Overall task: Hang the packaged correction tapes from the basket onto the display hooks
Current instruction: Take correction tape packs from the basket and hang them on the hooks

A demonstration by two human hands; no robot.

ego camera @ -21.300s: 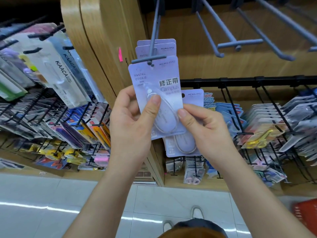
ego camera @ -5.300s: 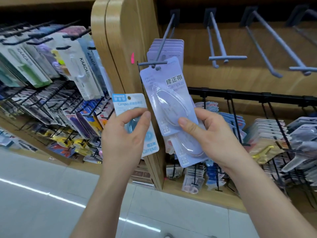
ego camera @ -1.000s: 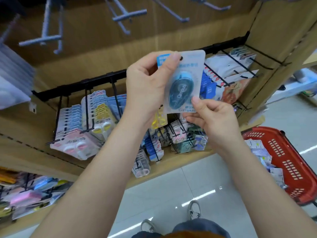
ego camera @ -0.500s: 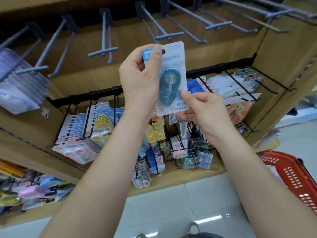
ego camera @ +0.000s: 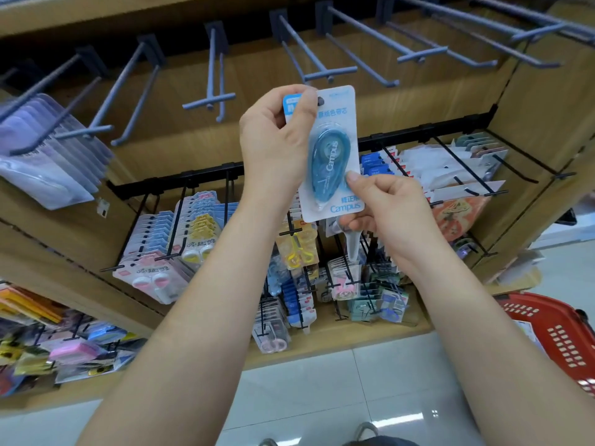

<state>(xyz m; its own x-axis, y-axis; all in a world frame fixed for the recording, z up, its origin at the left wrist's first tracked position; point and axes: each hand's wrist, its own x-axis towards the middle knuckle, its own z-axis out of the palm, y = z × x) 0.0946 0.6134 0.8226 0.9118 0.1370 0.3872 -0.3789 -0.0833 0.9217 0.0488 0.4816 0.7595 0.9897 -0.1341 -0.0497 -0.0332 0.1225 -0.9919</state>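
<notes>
The Campus correction tape pack (ego camera: 331,156) is held upright in mid-air, just below the empty grey display hooks (ego camera: 309,53). The left hand (ego camera: 273,146) pinches its top-left corner beside the hang hole (ego camera: 321,100); the right hand (ego camera: 386,204) pinches the lower right edge. Judged light: a stiff card with a slick plastic blister, so grip the card margins. The red basket (ego camera: 553,333) is cut off at the right and its contents are unreadable.

The left hand (ego camera: 273,146) and the right hand (ego camera: 386,204) are lifting the blue tape pack (ego camera: 335,156) higher, getting closer to an empty hook (ego camera: 331,73). The red basket (ego camera: 553,329) is sliding out of sight.
</notes>
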